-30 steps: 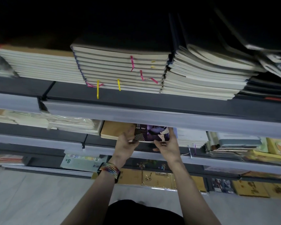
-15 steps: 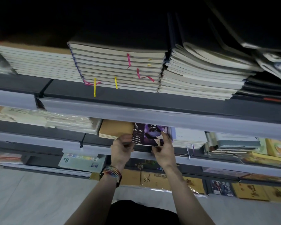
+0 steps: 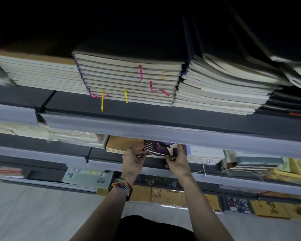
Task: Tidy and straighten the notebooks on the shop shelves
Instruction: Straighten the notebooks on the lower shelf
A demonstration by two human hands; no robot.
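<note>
gripping the purple notebooks (image 3: 161, 147) from both sides, the left hand (image 3: 133, 158) curls its fingers round the small stack's left edge and the right hand (image 3: 176, 162) pinches its right front corner. the hands hold the stack at the front of the second shelf (image 3: 99, 153), partly hidden under the rail of the shelf above, between a brown notebook stack (image 3: 122, 145) and a white notebook stack (image 3: 205, 153). a woven bracelet (image 3: 122, 186) circles the left wrist. higher up lies a ribboned notebook pile (image 3: 129, 79).
</note>
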